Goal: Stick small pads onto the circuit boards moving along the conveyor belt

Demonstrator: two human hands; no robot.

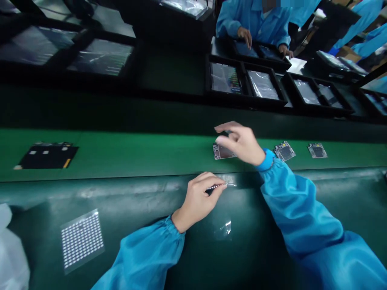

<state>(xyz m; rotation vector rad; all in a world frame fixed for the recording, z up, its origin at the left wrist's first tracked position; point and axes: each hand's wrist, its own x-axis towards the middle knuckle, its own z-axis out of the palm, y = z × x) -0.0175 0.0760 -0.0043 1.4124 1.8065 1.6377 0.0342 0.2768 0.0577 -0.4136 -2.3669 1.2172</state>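
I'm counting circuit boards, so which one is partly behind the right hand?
A circuit board on the bright green strip. Its left end and some of its face show; the right hand covers the rest, so what is there cannot be seen.

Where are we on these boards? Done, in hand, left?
Done: none confirmable; the dark board bears pale squares, so perhaps that one. In hand: the left hand pinches a thin dotted piece; the right hand, blurred, is open at a half-hidden board. Left: possibly the two small boards at right, nobody touching them; the dotted sheet looks mostly full.
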